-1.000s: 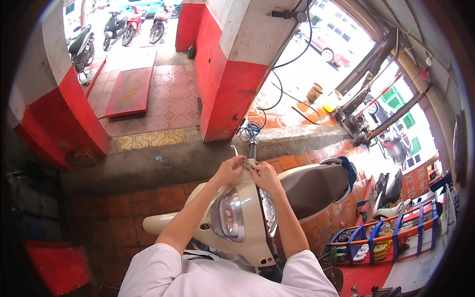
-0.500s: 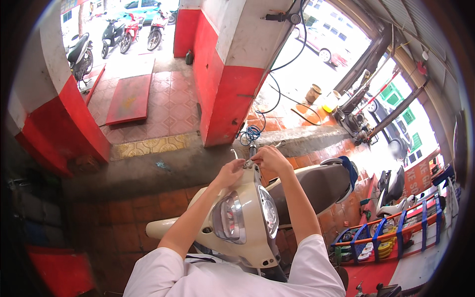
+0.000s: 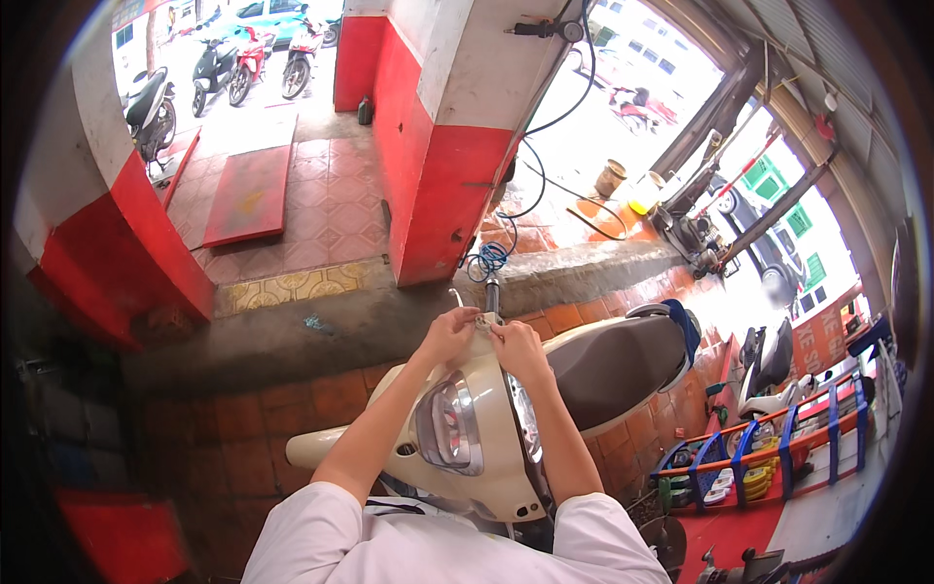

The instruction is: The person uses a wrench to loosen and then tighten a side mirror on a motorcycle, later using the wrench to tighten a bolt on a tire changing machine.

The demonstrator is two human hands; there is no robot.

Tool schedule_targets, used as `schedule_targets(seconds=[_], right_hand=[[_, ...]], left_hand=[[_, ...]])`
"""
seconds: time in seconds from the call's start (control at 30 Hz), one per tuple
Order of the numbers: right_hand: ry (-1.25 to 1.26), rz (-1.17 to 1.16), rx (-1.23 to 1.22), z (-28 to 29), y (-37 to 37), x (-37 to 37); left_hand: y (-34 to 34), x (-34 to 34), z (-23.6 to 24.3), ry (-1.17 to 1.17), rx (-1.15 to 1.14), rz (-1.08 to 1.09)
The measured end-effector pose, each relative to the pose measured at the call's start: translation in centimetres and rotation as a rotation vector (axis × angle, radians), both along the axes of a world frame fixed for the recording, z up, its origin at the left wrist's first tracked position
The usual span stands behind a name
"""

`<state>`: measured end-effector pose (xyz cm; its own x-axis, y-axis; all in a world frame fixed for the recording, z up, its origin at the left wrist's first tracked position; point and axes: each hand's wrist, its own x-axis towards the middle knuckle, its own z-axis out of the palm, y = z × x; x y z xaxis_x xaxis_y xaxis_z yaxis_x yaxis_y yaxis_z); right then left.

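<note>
From here I see a small pale part (image 3: 484,322) at the far edge of the cream scooter (image 3: 494,414)'s front. My left hand (image 3: 449,332) and right hand (image 3: 520,350) meet there, fingers bent; I can't tell if they grip it. I think slow, light fingers suit it best. The blue-and-orange rack (image 3: 786,446) holds yellow things (image 3: 756,481) and white ones.

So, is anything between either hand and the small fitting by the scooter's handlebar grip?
Nothing visible: left hand and right hand are both at the small fitting by the handlebar grip; exact finger contact is unclear.
</note>
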<state>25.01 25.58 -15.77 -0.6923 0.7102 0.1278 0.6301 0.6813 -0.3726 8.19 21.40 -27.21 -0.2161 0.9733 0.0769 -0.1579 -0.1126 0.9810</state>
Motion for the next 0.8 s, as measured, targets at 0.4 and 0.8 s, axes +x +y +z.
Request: schedule_targets(seconds=[0.4,0.8], right_hand=[[0.022,-0.008,-0.003,-0.2,0.3,-1.0],[0.121,0.261,0.015,-1.6,9.1,2.8]], left_hand=[[0.3,-0.1,-1.3,0.003,0.029,-0.008],[0.5,0.1,-1.6,0.036,0.011,-0.028]])
